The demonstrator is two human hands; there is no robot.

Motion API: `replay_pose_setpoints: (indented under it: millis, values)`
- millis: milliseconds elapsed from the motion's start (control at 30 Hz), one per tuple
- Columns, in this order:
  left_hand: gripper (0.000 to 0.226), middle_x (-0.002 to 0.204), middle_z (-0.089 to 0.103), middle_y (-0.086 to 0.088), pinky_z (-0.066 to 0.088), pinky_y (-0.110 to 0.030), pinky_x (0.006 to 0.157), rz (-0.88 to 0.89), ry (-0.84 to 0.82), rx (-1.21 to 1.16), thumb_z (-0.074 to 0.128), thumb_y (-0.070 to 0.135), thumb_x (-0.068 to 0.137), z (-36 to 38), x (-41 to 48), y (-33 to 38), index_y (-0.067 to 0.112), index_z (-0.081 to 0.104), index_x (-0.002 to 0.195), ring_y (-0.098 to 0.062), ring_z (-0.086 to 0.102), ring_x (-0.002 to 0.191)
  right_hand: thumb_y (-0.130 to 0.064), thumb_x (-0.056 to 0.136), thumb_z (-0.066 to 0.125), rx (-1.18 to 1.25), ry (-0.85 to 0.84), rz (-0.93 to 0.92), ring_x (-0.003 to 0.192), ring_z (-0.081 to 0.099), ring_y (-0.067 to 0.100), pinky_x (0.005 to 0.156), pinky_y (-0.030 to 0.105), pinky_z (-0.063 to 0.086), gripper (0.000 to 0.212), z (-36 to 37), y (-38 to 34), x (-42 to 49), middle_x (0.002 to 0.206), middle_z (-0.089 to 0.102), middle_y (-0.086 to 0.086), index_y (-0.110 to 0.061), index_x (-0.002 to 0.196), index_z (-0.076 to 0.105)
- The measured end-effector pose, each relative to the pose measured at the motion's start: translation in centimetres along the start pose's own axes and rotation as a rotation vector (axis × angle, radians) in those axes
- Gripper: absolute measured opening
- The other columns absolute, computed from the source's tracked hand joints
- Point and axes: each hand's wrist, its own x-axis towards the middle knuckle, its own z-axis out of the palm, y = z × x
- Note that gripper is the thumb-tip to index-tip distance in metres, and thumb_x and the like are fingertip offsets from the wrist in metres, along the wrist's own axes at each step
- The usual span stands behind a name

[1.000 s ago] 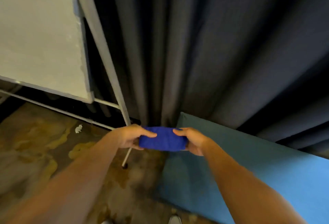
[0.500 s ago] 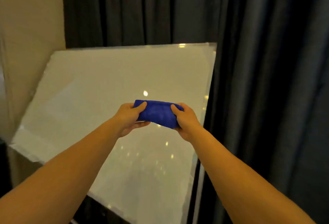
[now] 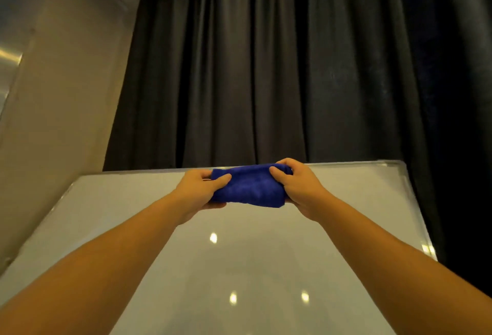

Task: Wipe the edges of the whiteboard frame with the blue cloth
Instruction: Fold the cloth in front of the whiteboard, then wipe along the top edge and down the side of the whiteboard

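Both hands grip the folded blue cloth (image 3: 247, 188), the left hand (image 3: 198, 192) clamped on its left end and the right hand (image 3: 294, 185) on its right end, thumbs on the near face. Its long axis runs left to right, parallel to the board's far frame edge (image 3: 149, 171), and its far side sits right at that edge; contact cannot be told. The right frame edge (image 3: 415, 207) lies well to the right, so the right hand is nearer that corner. A sideways slide along the far edge looks the likely next stroke
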Motion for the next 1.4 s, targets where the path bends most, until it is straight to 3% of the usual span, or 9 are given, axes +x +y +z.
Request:
replay_pose_setpoints:
  millis: [300,467,767,900,1033,1133,1200,1267,1400]
  values:
    - [0.033,0.113,0.067,-0.015,0.062,-0.045,0.078,0.168,-0.029,0.098,0.064,0.024,0.093,-6.0,19.2,-3.7,0.006,0.06,0.12,-0.03,0.067,0.098,-0.021,0.099,0.055,-0.378,0.291,-0.13,0.081,0.057,0.012,0.061,0.024,0.046,0.005,9.1,2.9,17.0,0.094,0.061,-0.001,-0.019,0.102,0.059]
    - [0.033,0.111,0.066,-0.011,0.06,-0.032,0.066,0.28,0.003,0.214,0.064,0.028,0.092,-8.5,28.3,-7.0,0.011,0.06,0.12,-0.028,0.066,0.096,-0.02,0.099,0.055,-0.546,0.418,-0.146,0.074,0.051,0.008,0.064,0.022,0.042,0.001,14.0,5.2,23.8,0.09,0.055,-0.004,-0.02,0.099,0.055]
    - [0.027,0.093,0.064,-0.002,0.046,-0.032,0.071,0.413,-0.033,0.353,0.061,0.038,0.092,-9.7,38.4,-14.1,0.016,0.065,0.109,-0.018,0.058,0.082,-0.021,0.1,0.053,-0.749,0.57,-0.069,0.077,0.053,0.011,0.071,0.029,0.044,0.001,18.9,10.4,30.2,0.095,0.057,0.001,-0.021,0.099,0.053]
    - [0.031,0.1,0.067,-0.01,0.042,-0.036,0.07,0.461,0.0,0.412,0.054,0.042,0.095,-9.4,40.5,-15.4,0.015,0.064,0.104,-0.023,0.056,0.082,-0.028,0.101,0.049,-1.014,0.573,-0.137,0.088,0.06,0.022,0.078,0.039,0.056,0.014,19.7,11.1,32.1,0.098,0.057,0.004,-0.017,0.11,0.052]
    - [0.042,0.108,0.066,-0.01,0.046,-0.037,0.072,0.502,0.099,0.544,0.046,0.048,0.097,-8.1,41.7,-15.5,0.012,0.06,0.113,-0.026,0.06,0.092,-0.025,0.101,0.05,-1.433,0.502,-0.302,0.085,0.06,0.025,0.069,0.037,0.051,0.02,19.1,11.7,33.0,0.11,0.058,0.008,-0.014,0.118,0.046]
    - [0.045,0.108,0.065,-0.011,0.045,-0.035,0.071,0.485,0.144,0.642,0.041,0.049,0.098,-6.3,41.8,-15.9,0.01,0.057,0.115,-0.024,0.059,0.09,-0.024,0.095,0.06,-1.687,0.57,-0.297,0.108,0.053,0.034,0.086,0.042,0.046,0.036,19.2,11.9,33.0,0.126,0.051,0.015,-0.013,0.127,0.047]
    - [0.04,0.105,0.065,-0.013,0.043,-0.037,0.068,0.469,0.171,0.651,0.043,0.045,0.098,-5.5,42.0,-16.2,0.009,0.057,0.108,-0.025,0.057,0.085,-0.026,0.092,0.059,-1.62,0.576,-0.512,0.108,0.051,0.035,0.087,0.045,0.044,0.031,20.8,13.2,32.3,0.124,0.053,0.016,-0.013,0.12,0.055]
    - [0.031,0.105,0.065,-0.016,0.042,-0.039,0.067,0.444,0.187,0.681,0.046,0.038,0.098,-5.2,42.4,-16.5,0.009,0.054,0.097,-0.031,0.06,0.088,-0.04,0.098,0.042,-1.431,0.363,-0.618,0.113,0.051,0.031,0.094,0.044,0.042,0.04,22.3,15.4,31.4,0.129,0.055,0.013,-0.016,0.127,0.056]
    - [0.049,0.104,0.066,-0.016,0.044,-0.04,0.072,0.436,0.148,0.654,0.032,0.05,0.1,-5.5,43.0,-17.3,0.009,0.059,0.105,-0.031,0.06,0.088,-0.071,0.092,0.01,-1.524,0.113,-0.35,0.151,0.012,0.022,0.122,0.041,0.002,0.079,20.8,18.5,30.5,0.164,0.019,0.001,-0.026,0.157,0.009]
